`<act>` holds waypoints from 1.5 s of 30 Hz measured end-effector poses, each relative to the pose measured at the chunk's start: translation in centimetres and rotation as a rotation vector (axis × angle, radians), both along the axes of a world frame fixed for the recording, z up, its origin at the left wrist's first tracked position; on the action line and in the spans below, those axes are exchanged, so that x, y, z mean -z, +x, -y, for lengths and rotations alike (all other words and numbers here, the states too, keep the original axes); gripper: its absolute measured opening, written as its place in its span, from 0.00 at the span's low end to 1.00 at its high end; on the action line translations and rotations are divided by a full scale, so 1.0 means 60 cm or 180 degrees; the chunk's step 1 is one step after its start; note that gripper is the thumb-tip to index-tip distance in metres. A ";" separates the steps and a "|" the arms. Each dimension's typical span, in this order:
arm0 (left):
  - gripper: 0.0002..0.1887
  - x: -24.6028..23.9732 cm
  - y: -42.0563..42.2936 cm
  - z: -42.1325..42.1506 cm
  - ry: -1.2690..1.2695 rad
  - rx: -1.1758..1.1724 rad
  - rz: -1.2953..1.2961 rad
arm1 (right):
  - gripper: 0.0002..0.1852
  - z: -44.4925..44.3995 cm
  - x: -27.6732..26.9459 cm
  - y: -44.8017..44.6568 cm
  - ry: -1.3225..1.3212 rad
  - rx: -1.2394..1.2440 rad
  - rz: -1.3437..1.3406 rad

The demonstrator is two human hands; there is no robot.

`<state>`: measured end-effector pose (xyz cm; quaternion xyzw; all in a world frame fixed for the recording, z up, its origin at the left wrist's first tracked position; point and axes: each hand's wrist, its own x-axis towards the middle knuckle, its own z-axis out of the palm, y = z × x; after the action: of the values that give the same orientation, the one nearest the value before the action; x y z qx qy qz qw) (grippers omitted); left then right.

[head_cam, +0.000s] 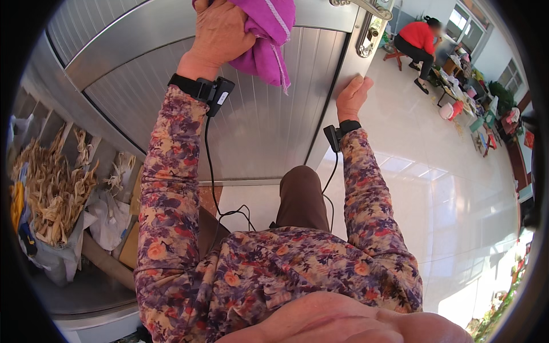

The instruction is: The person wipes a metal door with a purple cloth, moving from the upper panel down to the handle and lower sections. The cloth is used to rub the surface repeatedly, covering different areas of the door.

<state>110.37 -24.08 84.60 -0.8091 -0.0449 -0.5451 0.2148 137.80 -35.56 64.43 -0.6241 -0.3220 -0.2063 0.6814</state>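
Observation:
My left hand [225, 36] grips a purple cloth [268, 47] with a pale stitched hem. The cloth lies against the upper part of a metal panelled door [274, 115], and its lower corner hangs loose. Lower and to the right, my right hand [354, 96] holds the door's free edge, with the thumb on the near face and the fingers partly hidden behind it. Above that hand are a lock plate with a keyhole [369, 38] and an ornate lever handle [373, 9].
A sack of dried corn husks [60, 193] stands at the left. At the far right, a person in red [418, 36] sits on a folding stool [395, 55] beside a cluttered low table [456, 88]. Black cables [233, 212] hang from the wrist devices. Glossy tiles [407, 128] cover the floor.

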 end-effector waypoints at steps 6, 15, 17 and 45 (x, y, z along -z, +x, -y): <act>0.22 -0.039 0.001 0.001 0.0374 0.0044 0.0270 | 0.28 -0.008 -0.013 0.001 0.0054 0.0041 0.0035; 0.07 -0.178 0.095 0.070 0.0893 0.0015 -0.0388 | 0.27 0.006 -0.004 0.013 -0.0063 -0.0037 -0.0091; 0.07 -0.191 0.127 0.085 0.1029 -0.0050 -0.0773 | 0.27 0.005 -0.001 0.011 -0.0044 -0.0048 -0.0078; 0.12 -0.192 0.158 0.091 0.0309 -0.0684 -0.1566 | 0.24 0.014 -0.004 0.023 -0.0089 -0.0234 -0.0054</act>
<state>119.87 -29.56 96.11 -0.8966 -0.0508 -0.3078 0.3144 139.20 -36.42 64.67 -0.6230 -0.3418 -0.1713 0.6824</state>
